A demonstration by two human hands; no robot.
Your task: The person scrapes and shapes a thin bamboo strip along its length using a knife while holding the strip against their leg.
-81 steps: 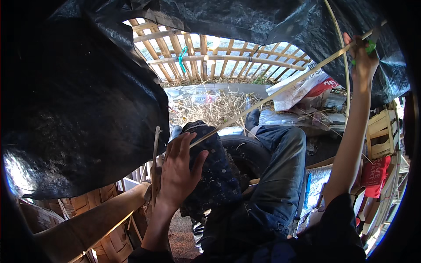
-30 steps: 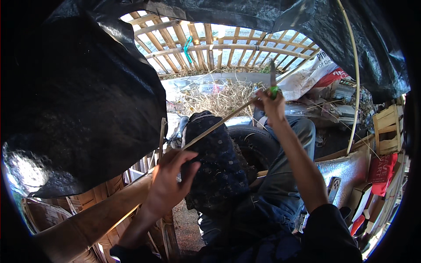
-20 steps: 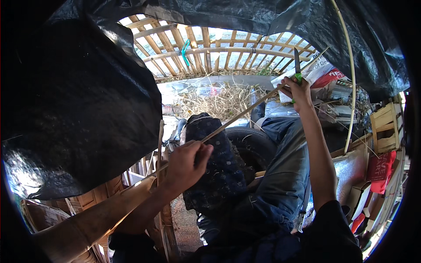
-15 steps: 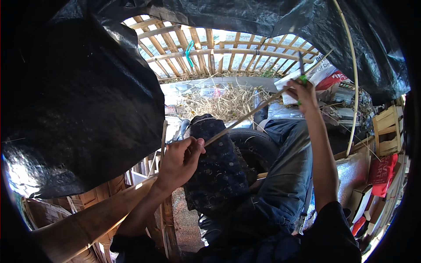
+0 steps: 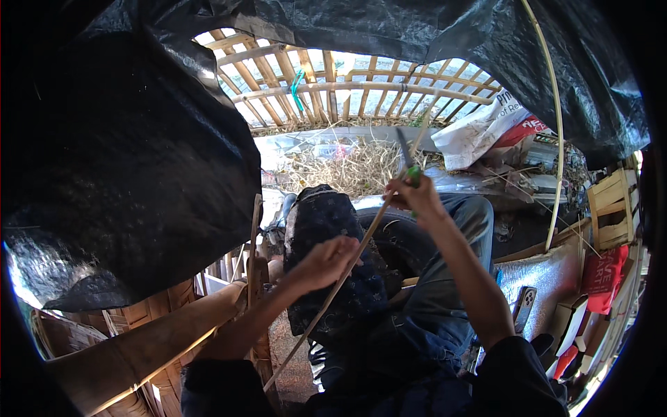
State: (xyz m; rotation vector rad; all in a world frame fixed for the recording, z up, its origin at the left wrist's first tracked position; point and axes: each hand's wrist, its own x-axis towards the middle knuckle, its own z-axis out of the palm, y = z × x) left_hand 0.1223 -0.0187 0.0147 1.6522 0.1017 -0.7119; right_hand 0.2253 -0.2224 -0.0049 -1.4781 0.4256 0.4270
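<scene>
A long, thin bamboo strip [image 5: 314, 321] slants from low near my lap up to the far right, passing both hands. My left hand [image 5: 330, 264] is closed at the middle of the strip, its fingers bent against it. Farther up, my right hand [image 5: 420, 198] is closed around a knife [image 5: 404, 147] with a green handle, its dark blade pointing away from me. The strip also runs through the fingers of this hand, beside the knife. Beneath the strip, a dark patterned cloth [image 5: 323, 215] covers my left leg.
A black tire [image 5: 399, 240] lies between my legs. Beyond are dry shavings [image 5: 354, 167] and a bamboo slat fence [image 5: 340, 85]. Black plastic sheeting [image 5: 132, 174] hangs at left and overhead. A thick bamboo pole [image 5: 153, 340] lies at left; a phone [image 5: 526, 306] rests at right.
My right hand has come left and nearer with the knife. The strip has turned steeper, its near end now reaching down toward my lap. My left hand has shifted right and slightly nearer.
</scene>
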